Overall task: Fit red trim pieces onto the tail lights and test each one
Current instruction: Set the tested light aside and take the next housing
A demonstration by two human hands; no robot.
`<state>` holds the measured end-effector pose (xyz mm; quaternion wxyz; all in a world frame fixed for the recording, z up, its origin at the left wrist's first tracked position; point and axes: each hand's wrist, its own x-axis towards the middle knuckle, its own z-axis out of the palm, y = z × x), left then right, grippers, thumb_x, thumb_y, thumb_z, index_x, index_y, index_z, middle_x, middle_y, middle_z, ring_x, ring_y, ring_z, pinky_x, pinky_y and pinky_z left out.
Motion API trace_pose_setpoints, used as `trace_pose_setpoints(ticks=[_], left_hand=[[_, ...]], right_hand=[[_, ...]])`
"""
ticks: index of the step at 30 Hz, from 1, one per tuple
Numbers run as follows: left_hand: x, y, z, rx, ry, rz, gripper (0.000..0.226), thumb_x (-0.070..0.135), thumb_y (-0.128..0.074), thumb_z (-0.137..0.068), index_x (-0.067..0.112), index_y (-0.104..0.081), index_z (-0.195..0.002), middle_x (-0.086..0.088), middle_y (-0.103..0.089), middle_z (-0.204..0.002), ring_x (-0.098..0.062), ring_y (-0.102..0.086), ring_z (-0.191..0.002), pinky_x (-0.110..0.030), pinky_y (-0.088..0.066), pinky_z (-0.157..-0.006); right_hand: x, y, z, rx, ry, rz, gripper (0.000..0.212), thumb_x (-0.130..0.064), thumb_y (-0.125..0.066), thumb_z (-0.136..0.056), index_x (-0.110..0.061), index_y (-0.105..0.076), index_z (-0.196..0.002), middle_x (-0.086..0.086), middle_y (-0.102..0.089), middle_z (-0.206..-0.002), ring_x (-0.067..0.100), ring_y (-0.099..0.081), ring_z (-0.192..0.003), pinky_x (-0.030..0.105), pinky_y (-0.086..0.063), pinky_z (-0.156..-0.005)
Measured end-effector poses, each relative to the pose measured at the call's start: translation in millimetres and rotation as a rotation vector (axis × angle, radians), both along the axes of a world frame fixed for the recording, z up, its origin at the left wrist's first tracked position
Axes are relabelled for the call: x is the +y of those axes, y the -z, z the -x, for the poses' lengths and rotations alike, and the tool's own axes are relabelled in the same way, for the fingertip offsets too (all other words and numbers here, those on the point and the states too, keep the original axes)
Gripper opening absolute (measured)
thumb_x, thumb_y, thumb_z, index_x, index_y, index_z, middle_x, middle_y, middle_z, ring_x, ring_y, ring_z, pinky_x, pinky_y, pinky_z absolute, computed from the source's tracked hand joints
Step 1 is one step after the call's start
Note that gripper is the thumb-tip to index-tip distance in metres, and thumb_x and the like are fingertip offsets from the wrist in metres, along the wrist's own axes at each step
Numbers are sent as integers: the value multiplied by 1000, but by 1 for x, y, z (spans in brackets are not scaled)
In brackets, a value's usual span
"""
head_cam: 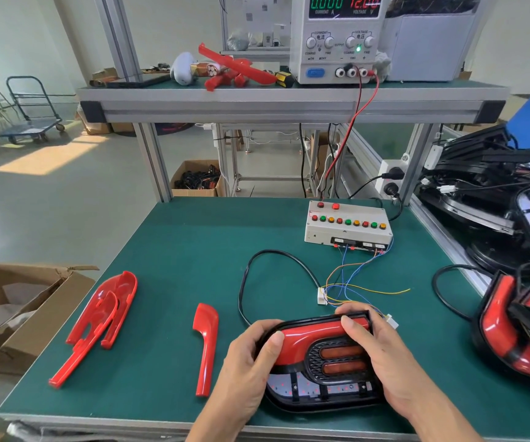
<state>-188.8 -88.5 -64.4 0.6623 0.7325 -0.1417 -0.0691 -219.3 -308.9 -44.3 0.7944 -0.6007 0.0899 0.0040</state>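
Green-matted workbench (193,237), aluminium-framed, with an upper shelf (289,97) across the back. On the shelf: a DC power supply (337,36), display reading 0.000 A and 12.00 V, and a heap of red trim pieces (235,70) to its left. Red and black leads (357,113) drop from the supply to a grey test box (348,223) on the mat, which carries 2 red buttons above a row of 9 coloured ones.

Right edge of the bench: pile of black housings (486,173), and finished tail lights with red trim (512,327) nearer the front. Left of the bench: open cardboard box (18,307).

Tail light (324,362) sits at the front centre of the mat, held by both hands. A red trim piece (311,334) lies along its top. Left hand (251,368) grips the left end, thumb on the trim. Right hand (381,355) curls around the right end, thumb pressing the trim's top edge.

Loose on the mat: large red trim shell (98,317) at left, narrow red trim strip (207,342) just left of the hands. Thin coloured wires (349,279) run from the test box to a white connector (322,296) behind the tail light.
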Motion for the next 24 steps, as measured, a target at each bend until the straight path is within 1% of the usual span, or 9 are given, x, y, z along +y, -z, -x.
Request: trace_pose_setpoints(ticks=[5, 10, 12, 14, 16, 18, 19, 22, 24], left_hand=[[-2, 4, 2, -27, -21, -30, 32, 48, -48, -99, 27, -67, -113, 7, -74, -108, -12, -67, -106, -31, -51, -96], [1, 2, 8, 18, 18, 0, 33, 49, -38, -102, 38, -65, -117, 13, -71, -117, -3, -63, -113, -9, -43, -91], [4, 3, 6, 53, 29, 57, 35, 48, -46, -98, 36, -63, -127, 17, -67, -127, 2, -57, -123, -6, -39, -96], [3, 4, 4, 102, 22, 137, 39, 41, -55, -95, 27, -62, -130, 11, -69, -127, -5, -60, -124, -13, -43, -100], [0, 6, 2, 86, -3, 124, 32, 45, -54, -96, 23, -68, -114, 9, -74, -111, -8, -66, -108, -19, -47, -93], [-3, 7, 2, 58, 0, 68, 46, 59, -50, -97, 16, -65, -95, 13, -66, -90, -7, -58, -86, -25, -46, -84], [-5, 8, 3, 74, -9, 62, 50, 64, -49, -97, 17, -66, -92, 16, -64, -85, -2, -56, -82, -22, -46, -82], [-8, 7, 4, 140, -79, 98, 20, 60, -52, -89, 62, -69, -79, 45, -63, -79, 27, -55, -78, 5, -38, -70], [-5, 8, 2, 195, -68, 140, 16, 67, -60, -87, 64, -68, -73, 45, -63, -79, 27, -56, -77, 5, -39, -68]], right_hand=[[0, -1, 0, 22, 0, 12, 36, -37, -77, -75, -22, -69, -107, 19, -74, -98, 38, -74, -87, 49, -62, -71], [-1, -5, -3, 39, 19, 31, 33, -34, -76, -77, -19, -71, -106, 18, -74, -95, 38, -75, -85, 48, -62, -69], [0, -5, -4, 56, 50, 25, 32, -32, -75, -78, -18, -71, -106, 19, -74, -95, 37, -75, -84, 48, -62, -67], [1, -5, -4, 70, 100, -16, 29, -29, -72, -80, -16, -71, -106, 20, -74, -95, 38, -75, -80, 47, -62, -64], [2, -5, -2, 70, 151, -70, 25, -28, -69, -82, -16, -72, -104, 19, -75, -95, 38, -75, -76, 45, -61, -59], [3, -5, 1, 66, 170, -102, 21, -29, -68, -83, -19, -73, -101, 19, -75, -96, 37, -75, -75, 43, -61, -58], [4, -5, 2, 67, 167, -108, 20, -29, -68, -83, -21, -73, -100, 19, -75, -96, 37, -75, -76, 43, -61, -58], [3, -4, 6, 59, 111, -92, 17, -27, -72, -81, -19, -73, -96, 19, -74, -96, 44, -75, -81, 52, -62, -66], [-6, -8, 4, 37, 63, 106, 19, -29, -81, -79, -19, -74, -93, 14, -74, -99, 47, -72, -96, 60, -59, -86]])
